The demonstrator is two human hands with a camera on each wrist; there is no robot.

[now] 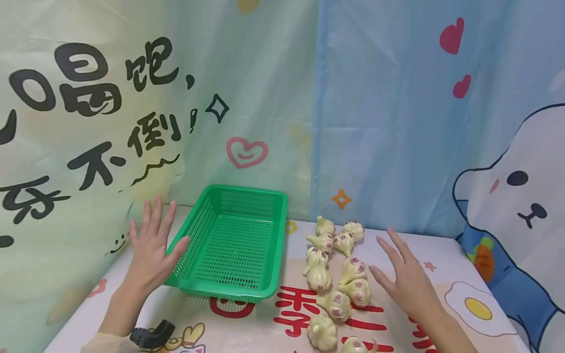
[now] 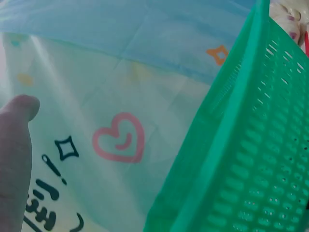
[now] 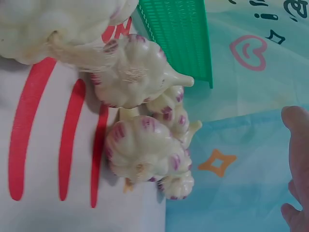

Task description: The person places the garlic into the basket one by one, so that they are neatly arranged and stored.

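Observation:
My left hand (image 1: pixel 151 252) is held up with spread fingers beside the left wall of a green plastic basket (image 1: pixel 281 246), holding nothing. The basket is bare inside, its slotted wall filling the right of the left wrist view. To the basket's right, several garlic bulbs (image 1: pixel 322 332) lie in a loose double row, white with purple marks. On their other side my right hand (image 1: pixel 408 282) hovers with loosely extended fingers and nothing in it. In the right wrist view, a garlic bulb (image 3: pixel 142 147) shows close up, while only part of the right hand (image 3: pixel 299 159) appears at the edge.
The table carries a printed cloth (image 1: pixel 236 336) with red characters and a fried egg (image 1: pixel 478 309). Behind it hangs a pale green and blue curtain (image 1: pixel 386 123) with hearts, lettering and a cartoon rabbit. Dark wrist straps (image 1: pixel 153 335) sit on both arms.

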